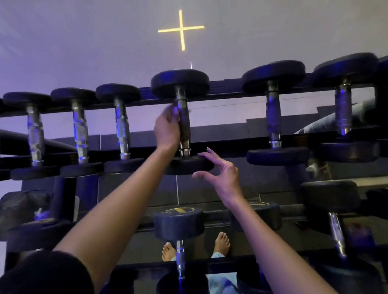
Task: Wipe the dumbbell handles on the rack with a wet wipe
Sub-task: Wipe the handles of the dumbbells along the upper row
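Observation:
A row of black dumbbells with knurled metal handles lies across the top tier of the rack (229,94). My left hand (167,127) grips the handle of the middle dumbbell (184,124), fingers curled round its left side; whether a wet wipe lies under the fingers is hidden by blur. My right hand (221,171) hovers open just right of that dumbbell's near head (190,164), fingers spread, the fingertips at or near the head's rim.
More dumbbells sit left (123,127) and right (273,124) on the top tier. A lower tier holds larger dumbbells (180,224). My bare feet (222,243) stand on dark floor tiles under the rack. A yellow cross (182,29) marks the pale wall beyond.

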